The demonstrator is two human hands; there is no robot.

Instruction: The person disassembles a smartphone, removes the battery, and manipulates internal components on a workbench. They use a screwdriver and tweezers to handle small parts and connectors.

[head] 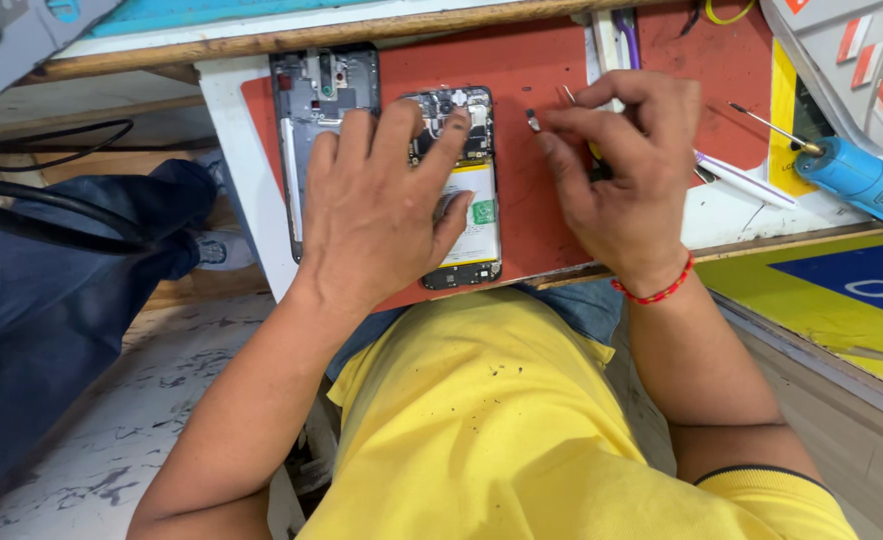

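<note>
An opened phone (469,195) lies on a red work mat (541,70), its circuit board and white battery exposed. My left hand (376,205) rests flat on it, fingers spread, the index fingertip on the board near the top. Left of it lies the phone's dark grey back frame (316,95), partly under my hand. My right hand (626,165) is curled around a thin metal tool, tweezers by the look, whose tip (568,94) points toward a small dark part (532,121) on the mat.
A blue electric screwdriver (856,175) lies at the right on a yellow surface. A white pen-like tool (746,180) sits beside my right wrist. Another person's blue-trousered leg and shoe (71,290) are at the left. Black cables (41,150) run along the left.
</note>
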